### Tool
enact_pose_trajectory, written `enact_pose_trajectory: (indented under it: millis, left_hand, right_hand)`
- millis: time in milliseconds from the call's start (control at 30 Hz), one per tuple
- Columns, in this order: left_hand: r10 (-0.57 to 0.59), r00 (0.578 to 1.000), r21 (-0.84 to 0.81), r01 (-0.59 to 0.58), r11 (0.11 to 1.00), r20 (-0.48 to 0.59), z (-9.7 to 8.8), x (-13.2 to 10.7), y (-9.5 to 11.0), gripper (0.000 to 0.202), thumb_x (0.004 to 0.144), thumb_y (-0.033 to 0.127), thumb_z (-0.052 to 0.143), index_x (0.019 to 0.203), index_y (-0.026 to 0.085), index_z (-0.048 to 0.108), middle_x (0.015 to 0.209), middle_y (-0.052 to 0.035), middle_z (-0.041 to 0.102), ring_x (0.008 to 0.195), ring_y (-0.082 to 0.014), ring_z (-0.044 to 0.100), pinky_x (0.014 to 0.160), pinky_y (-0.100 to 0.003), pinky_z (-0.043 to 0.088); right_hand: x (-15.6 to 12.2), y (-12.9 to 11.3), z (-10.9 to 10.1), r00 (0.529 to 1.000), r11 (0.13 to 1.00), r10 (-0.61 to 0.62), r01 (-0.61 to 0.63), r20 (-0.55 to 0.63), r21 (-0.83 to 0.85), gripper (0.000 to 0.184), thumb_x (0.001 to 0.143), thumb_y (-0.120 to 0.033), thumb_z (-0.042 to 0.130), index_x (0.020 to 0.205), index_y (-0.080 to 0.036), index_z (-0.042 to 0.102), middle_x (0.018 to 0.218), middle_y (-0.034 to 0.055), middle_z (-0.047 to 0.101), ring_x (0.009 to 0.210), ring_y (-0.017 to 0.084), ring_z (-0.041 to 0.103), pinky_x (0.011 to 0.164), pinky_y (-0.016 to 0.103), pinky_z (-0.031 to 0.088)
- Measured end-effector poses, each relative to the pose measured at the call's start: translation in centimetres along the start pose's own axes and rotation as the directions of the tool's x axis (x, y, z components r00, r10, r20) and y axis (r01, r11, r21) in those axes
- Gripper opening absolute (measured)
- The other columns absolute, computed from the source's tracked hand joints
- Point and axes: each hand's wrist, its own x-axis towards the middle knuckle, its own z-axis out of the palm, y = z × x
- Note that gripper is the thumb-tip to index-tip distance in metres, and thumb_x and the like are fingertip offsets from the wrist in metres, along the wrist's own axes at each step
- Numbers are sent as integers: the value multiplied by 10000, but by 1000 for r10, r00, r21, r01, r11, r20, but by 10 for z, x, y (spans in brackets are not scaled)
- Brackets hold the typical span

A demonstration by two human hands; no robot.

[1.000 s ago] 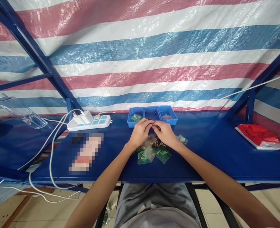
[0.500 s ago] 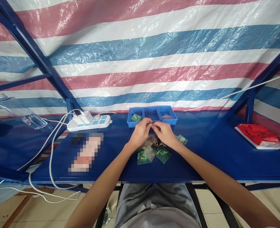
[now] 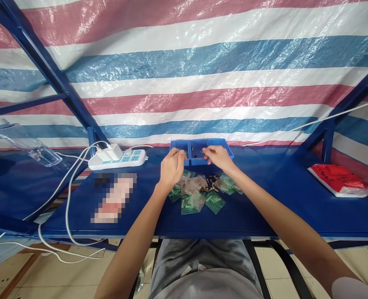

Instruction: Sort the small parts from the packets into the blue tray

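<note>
My left hand point(image 3: 170, 167) is raised over the blue table point(image 3: 265, 195), fingers curled in a pinch near the left compartment of a small blue tray point(image 3: 225, 146). My right hand point(image 3: 217, 158) hovers at the tray's middle compartment, fingers pinched on something too small to make out. Below both hands lies a heap of small clear and green plastic bags point(image 3: 199, 192) holding tiny metal parts.
A white power strip point(image 3: 118, 159) with plugs and white cables point(image 3: 65, 207) sits at the left. A clear plastic bottle point(image 3: 24, 142) lies further left. A red-and-white bag point(image 3: 339, 179) rests at the right. A striped tarp and blue frame bars stand behind.
Both hands have parted and moved away from me, from above the bag heap up to the blue tray. The heap of bags is now uncovered.
</note>
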Motion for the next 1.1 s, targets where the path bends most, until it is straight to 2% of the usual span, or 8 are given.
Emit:
enact_pose_trajectory:
  millis: [67,167,267,333,633,867,1000,1100]
  left_hand:
    - [23,999,13,-23,1000,44,-2,2,-3,498,1071,367,248,859,197,666,912,-64,655,807,-180,638,775,-308,475]
    - [94,969,74,-113,991,227,-3,5,-10,308,1037,333,363,1010,219,648,936,-52,684,794,-192,649,702,-291,478]
    - [80,902,188,-175,966,424,-2,5,-16,167,970,316,501,947,236,645,870,-46,690,739,-207,654,622,-274,459]
    - [24,883,268,-169,948,469,2,2,-20,123,933,311,562,895,229,646,809,-56,681,736,-229,664,626,-279,465]
    - [-91,865,384,-122,915,493,15,-9,-21,205,910,334,606,1065,206,647,922,-120,679,838,-296,686,667,-334,508]
    - [14,893,293,-162,942,450,16,-4,-20,233,919,127,507,1093,217,632,1007,-99,648,858,-253,665,609,-286,456]
    - [108,914,148,-178,973,391,12,0,-11,233,977,174,457,1153,215,605,1028,-81,622,788,-203,630,651,-289,468]
    - [193,931,10,-207,978,311,9,2,-6,245,1020,222,411,1175,210,600,1028,-75,606,791,-182,614,729,-302,491]
  right_hand:
    - [-3,-2,-5,999,998,-53,52,-8,-47,324,937,-446,523,792,-204,683,777,48,739,568,169,643,653,305,487]
    - [-19,3,-8,991,992,-108,113,83,-53,284,945,-399,495,858,-205,683,806,44,732,632,178,652,632,290,469]
    - [-34,10,-3,970,968,-157,188,184,-163,240,940,-338,503,829,-206,669,750,36,700,630,180,617,591,283,413]
    - [-40,12,4,958,940,-186,238,216,-244,225,945,-305,508,808,-213,660,702,31,672,614,178,586,582,284,380]
    - [-47,8,25,933,875,-222,319,284,-364,180,956,-247,535,826,-218,656,771,47,647,657,168,554,563,277,326]
    - [-50,6,28,941,877,-180,285,285,-387,173,961,-234,521,843,-215,647,821,54,651,668,167,561,553,274,324]
    - [-49,6,30,963,895,-146,226,224,-385,108,952,-263,545,955,-210,639,882,63,672,686,177,586,555,277,341]
    - [-46,8,28,978,930,-147,189,151,-315,144,938,-306,571,1019,-202,626,897,66,683,736,196,619,607,286,391]
